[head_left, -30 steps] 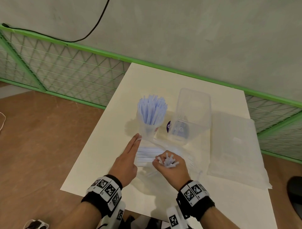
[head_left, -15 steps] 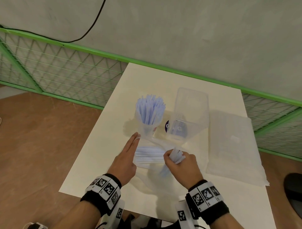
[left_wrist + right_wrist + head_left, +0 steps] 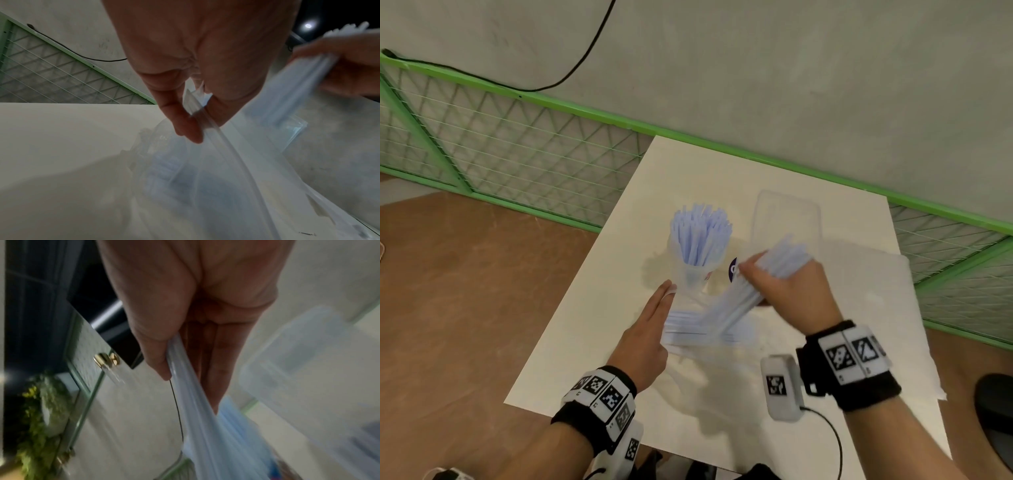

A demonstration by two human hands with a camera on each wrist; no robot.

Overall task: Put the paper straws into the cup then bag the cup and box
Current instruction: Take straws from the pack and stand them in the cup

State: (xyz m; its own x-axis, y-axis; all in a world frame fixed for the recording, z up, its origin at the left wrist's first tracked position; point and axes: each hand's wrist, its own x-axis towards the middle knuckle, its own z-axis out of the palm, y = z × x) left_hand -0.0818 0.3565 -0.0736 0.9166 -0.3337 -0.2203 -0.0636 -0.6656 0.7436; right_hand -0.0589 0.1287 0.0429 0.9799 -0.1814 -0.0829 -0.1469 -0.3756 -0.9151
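A clear cup (image 3: 690, 274) stands mid-table, full of pale blue paper straws (image 3: 700, 236). To its right stands a clear plastic box (image 3: 787, 216). My right hand (image 3: 767, 274) grips a bundle of straws (image 3: 736, 305), lifted and slanting, in front of the box; the right wrist view shows that bundle (image 3: 197, 404) between the thumb and fingers. My left hand (image 3: 664, 301) lies at the cup's base with its fingers stretched out. In the left wrist view its thumb and a finger pinch the edge of the clear straw wrapper (image 3: 205, 123). More straws (image 3: 685, 330) lie in the wrapper on the table.
A flat clear plastic bag (image 3: 876, 308) lies on the white table (image 3: 585, 335) at the right. A green mesh fence (image 3: 517, 147) runs behind the table, and brown floor lies to the left. A dark shoe (image 3: 996, 404) shows at the far right.
My right hand has risen from the wrapper with a bundle of straws and swung up and right, toward the box. The left hand has stayed at the cup's base.
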